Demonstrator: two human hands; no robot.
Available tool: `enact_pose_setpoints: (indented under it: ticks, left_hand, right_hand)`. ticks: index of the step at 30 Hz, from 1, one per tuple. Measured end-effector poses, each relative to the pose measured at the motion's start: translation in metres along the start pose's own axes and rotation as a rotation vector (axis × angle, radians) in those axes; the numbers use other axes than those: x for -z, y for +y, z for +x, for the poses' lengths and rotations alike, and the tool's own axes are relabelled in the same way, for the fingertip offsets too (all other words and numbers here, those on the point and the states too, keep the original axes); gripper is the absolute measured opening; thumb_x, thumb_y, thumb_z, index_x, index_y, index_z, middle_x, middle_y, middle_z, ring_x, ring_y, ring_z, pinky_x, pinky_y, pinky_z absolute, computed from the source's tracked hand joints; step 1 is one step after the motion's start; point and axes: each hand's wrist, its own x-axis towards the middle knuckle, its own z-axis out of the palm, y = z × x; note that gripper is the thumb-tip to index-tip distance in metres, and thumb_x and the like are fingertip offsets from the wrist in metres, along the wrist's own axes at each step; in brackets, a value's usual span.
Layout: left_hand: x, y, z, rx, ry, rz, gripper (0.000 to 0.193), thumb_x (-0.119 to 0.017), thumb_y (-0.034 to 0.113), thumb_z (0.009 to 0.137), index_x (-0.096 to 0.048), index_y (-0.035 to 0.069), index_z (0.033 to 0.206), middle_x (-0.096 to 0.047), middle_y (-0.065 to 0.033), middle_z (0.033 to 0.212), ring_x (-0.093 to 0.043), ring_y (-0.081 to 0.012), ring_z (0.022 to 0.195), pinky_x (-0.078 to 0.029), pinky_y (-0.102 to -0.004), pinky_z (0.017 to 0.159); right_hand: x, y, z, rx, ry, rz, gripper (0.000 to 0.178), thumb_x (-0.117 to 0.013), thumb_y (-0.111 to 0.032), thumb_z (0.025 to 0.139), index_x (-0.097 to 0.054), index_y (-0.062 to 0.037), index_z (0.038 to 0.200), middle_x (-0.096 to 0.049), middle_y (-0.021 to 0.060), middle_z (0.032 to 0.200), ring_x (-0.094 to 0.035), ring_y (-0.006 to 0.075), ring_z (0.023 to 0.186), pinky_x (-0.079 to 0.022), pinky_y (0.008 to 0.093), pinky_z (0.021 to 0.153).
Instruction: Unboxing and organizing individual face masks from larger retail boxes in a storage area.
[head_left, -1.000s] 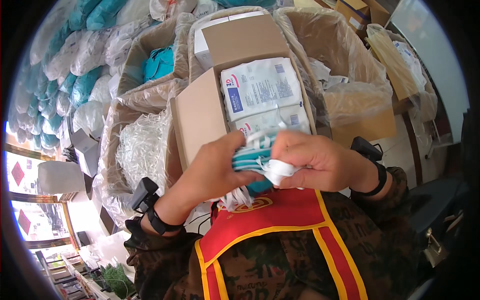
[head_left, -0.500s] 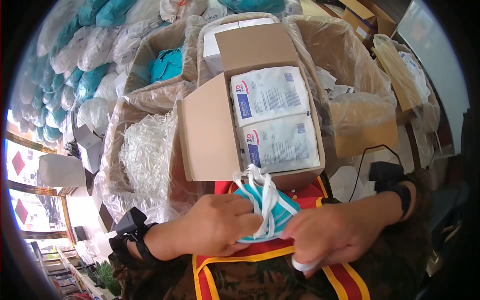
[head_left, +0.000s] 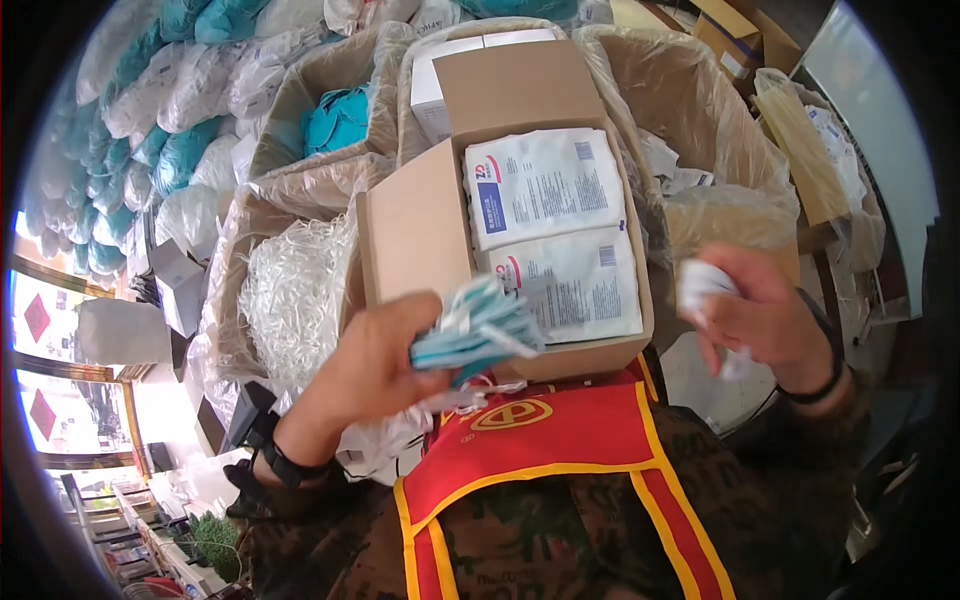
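My left hand (head_left: 372,355) is closed round a bundle of teal face masks (head_left: 475,345) with white straps, held over the near left edge of an open carton (head_left: 415,245). Motion smears the bundle's edges. Two stacks of white printed packets (head_left: 545,187) fill the carton side by side. Off to the right, my right hand (head_left: 768,318) is closed on a crumpled white piece (head_left: 704,287), which looks like thin wrapping. More white shows below those fingers. That hand is nearest to the lined box on the right.
Left of the carton stands a plastic-lined box of white straps (head_left: 295,300). Behind it, another lined box holds teal masks (head_left: 337,122). A lined box (head_left: 690,100) with white scraps stands right. Stuffed bags (head_left: 190,95) are piled far left. I wear a red apron (head_left: 560,430).
My left hand has lifted the masks up and left, from my lap to the carton's edge. My right hand has moved away from them, up and right, with the crumpled white piece.
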Motion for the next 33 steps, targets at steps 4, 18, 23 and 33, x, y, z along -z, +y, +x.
enact_pose_setpoints:
  ticks: [4,18,23,33]
  left_hand:
    - [-0.002,0.005,0.016,0.070,0.132,-0.041,0.035,-0.076,0.007,0.068,-0.052,0.005,0.093,-0.057,-0.0120,0.076,-0.058,-0.0221,0.065,-0.046,-0.0310,0.062]
    - [-0.003,0.032,0.040,-0.164,-0.008,0.255,0.047,-0.075,0.004,0.058,-0.054,0.005,0.100,-0.058,-0.0144,0.090,-0.059,-0.0364,0.086,-0.048,-0.0410,0.073]
    - [-0.003,0.029,0.042,-0.108,0.008,0.247,0.046,-0.075,0.004,0.058,-0.054,0.005,0.098,-0.057,-0.0149,0.088,-0.058,-0.0369,0.084,-0.048,-0.0414,0.073]
    - [-0.031,0.028,0.029,-0.344,-0.235,-0.135,0.048,-0.074,0.012,0.061,-0.060,0.006,0.107,-0.061,-0.0148,0.089,-0.061,-0.0369,0.083,-0.050,-0.0439,0.073]
  right_hand:
    - [-0.009,0.013,0.047,0.118,-0.063,-0.005,0.032,-0.071,-0.016,0.085,-0.058,-0.0013,0.111,-0.057,0.0005,0.082,-0.056,0.0084,0.068,-0.048,0.0235,0.063]
    - [-0.018,0.032,0.102,0.402,-0.285,-0.659,0.030,-0.072,-0.018,0.084,-0.062,0.0012,0.105,-0.060,0.0113,0.089,-0.059,0.0224,0.086,-0.046,0.0316,0.082]
    - [-0.007,0.019,0.070,0.394,-0.299,-0.639,0.020,-0.069,-0.009,0.085,-0.063,0.0007,0.102,-0.061,0.0106,0.090,-0.060,0.0223,0.085,-0.046,0.0309,0.082]
    - [-0.062,0.018,0.050,0.764,-0.660,-0.171,0.026,-0.062,-0.001,0.082,-0.062,-0.0054,0.107,-0.062,0.0116,0.104,-0.060,0.0312,0.096,-0.046,0.0414,0.086]
